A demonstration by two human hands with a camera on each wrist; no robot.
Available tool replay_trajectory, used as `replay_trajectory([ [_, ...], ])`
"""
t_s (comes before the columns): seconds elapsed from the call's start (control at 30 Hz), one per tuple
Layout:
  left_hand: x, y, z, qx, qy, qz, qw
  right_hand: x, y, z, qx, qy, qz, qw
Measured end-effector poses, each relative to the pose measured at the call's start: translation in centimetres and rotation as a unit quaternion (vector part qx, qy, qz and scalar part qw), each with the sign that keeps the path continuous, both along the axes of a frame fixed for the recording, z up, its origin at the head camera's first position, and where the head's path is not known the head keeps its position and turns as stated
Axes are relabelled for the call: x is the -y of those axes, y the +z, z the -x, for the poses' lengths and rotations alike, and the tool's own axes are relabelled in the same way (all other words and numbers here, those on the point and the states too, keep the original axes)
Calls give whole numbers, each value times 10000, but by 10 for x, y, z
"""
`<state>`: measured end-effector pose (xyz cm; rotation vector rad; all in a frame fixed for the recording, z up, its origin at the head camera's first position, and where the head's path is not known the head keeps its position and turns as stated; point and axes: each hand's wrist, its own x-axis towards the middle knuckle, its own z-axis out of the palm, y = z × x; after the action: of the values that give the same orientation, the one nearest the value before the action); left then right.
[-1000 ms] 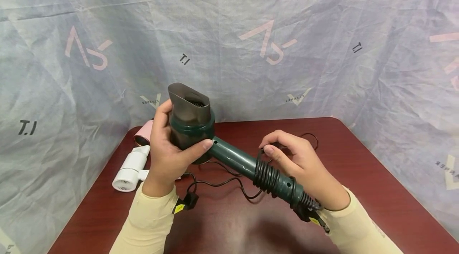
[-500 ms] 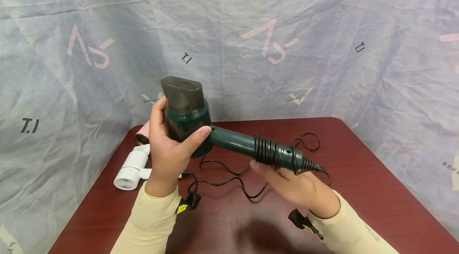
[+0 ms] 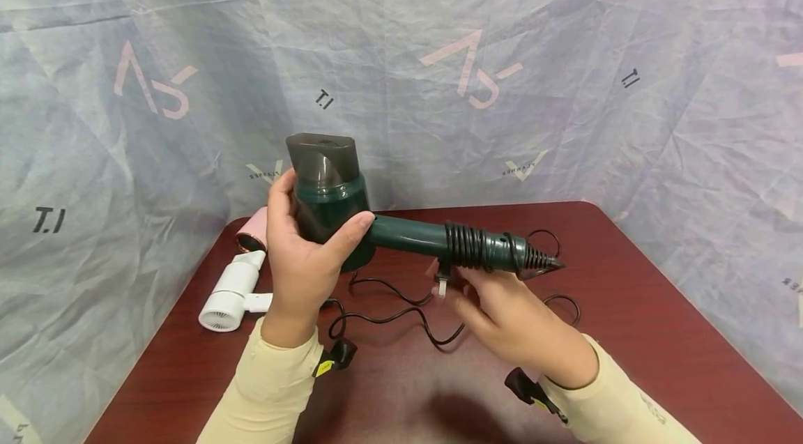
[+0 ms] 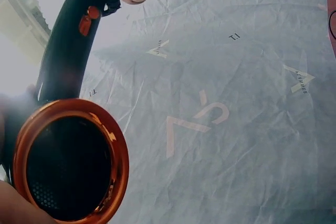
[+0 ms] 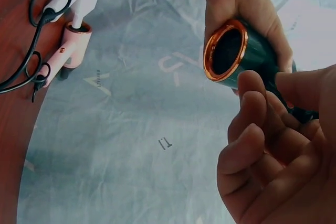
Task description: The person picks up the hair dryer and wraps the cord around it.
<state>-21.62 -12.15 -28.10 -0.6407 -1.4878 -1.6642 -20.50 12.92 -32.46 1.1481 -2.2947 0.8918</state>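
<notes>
Dk green hair dryer [image 3: 401, 236] is held in air above the red-brown table [image 3: 401, 388], its smoky nozzle [image 3: 323, 159] pointing up and handle approx. horizontal, toward R. L hand [image 3: 300, 270] grips the dryer's head firmly, thumb near the handle joint. Blk cord [image 3: 465, 246] is wound in several turns around the handle; plug [image 3: 443, 278] hangs just under them. R hand [image 3: 517, 325] is below the handle, fingers bent, near the plug; cannot tell if it pinches it. White hair dryer [image 3: 227, 296] and pink hair dryer [image 3: 254, 229] lie at table's L side.
</notes>
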Motion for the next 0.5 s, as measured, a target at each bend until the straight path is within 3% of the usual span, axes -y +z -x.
replay_trajectory([
  [0.23, 2, -12, 12, -29, 251, 123, 9996, 2, 0, 6, -237, -178, 227, 9993],
  [0.4, -1, -13, 12, 61, 140, 144, 9998, 0, -1, 8, -864, -649, 201, 9939],
  [0.5, -3, -13, 11, 89, 277, 201, 9994, 0, -2, 9, -1327, -921, 231, 9866],
])
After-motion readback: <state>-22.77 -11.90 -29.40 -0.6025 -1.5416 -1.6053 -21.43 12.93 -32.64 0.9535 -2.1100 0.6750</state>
